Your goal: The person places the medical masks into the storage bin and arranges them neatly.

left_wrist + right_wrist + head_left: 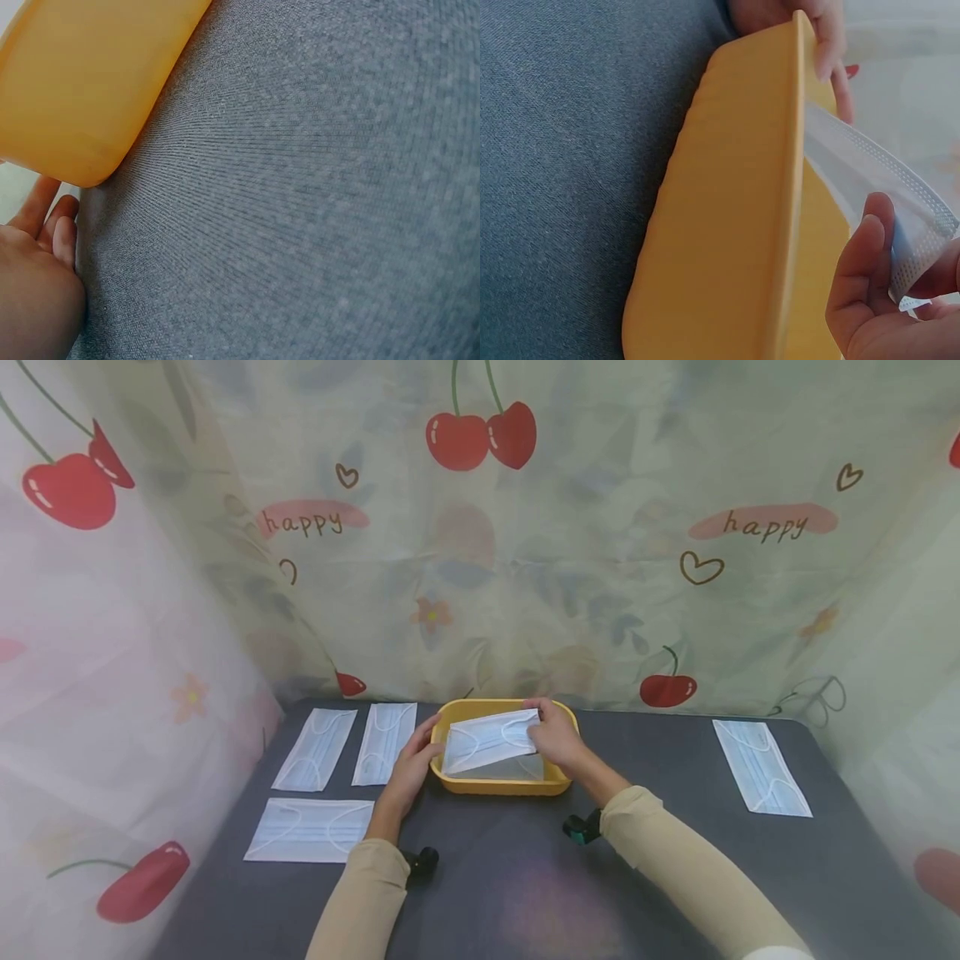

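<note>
A yellow tray (pixel 497 787) stands at the middle back of the grey table. My right hand (pixel 553 735) pinches one end of a white face mask (pixel 487 739) and holds it tilted over the tray. In the right wrist view the mask (pixel 870 176) slopes down into the tray (pixel 727 225), with my thumb (pixel 866 255) on its edge. My left hand (pixel 418 758) holds the tray's left rim; its fingers (pixel 829 45) reach over that rim. The left wrist view shows the tray's corner (pixel 82 82) and my left hand (pixel 41 255) beside it.
Two masks (pixel 315 749) (pixel 385 742) lie side by side left of the tray, and a third mask (pixel 310 829) lies in front of them. Another mask (pixel 761 767) lies at the far right. A cherry-print curtain (pixel 480 527) closes off the back and sides.
</note>
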Demonstrator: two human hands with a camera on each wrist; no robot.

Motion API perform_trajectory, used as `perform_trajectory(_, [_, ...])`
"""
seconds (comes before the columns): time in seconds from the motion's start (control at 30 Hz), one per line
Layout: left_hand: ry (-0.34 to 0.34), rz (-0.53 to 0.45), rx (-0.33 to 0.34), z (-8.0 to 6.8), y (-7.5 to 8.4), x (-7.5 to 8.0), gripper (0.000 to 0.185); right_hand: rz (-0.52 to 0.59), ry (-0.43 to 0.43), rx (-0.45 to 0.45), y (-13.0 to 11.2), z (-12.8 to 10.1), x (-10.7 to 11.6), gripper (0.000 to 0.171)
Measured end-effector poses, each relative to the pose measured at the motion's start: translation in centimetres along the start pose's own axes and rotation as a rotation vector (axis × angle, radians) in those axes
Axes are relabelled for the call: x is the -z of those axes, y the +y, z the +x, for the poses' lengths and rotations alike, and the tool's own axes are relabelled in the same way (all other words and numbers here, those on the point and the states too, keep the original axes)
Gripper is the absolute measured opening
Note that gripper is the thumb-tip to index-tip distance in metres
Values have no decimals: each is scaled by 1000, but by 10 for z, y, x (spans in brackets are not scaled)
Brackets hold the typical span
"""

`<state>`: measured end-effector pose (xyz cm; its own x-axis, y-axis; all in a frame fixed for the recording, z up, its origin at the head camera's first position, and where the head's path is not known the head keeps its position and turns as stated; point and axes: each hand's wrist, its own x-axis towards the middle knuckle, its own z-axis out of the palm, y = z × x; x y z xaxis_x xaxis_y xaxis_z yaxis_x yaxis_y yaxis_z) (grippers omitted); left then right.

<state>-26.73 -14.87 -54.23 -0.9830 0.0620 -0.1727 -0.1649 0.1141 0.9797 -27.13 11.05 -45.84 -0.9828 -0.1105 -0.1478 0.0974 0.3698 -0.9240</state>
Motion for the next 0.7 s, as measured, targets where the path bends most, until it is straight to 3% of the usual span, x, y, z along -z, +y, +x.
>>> perform_trajectory(0.43, [16,24,-24,0,-1,-1,51,-29,-22,-11,1,0,-7,48])
perform_trajectory(0.7, [15,26,-3,-1,-2,0,50,-90,-10,11,1,0,-13,44])
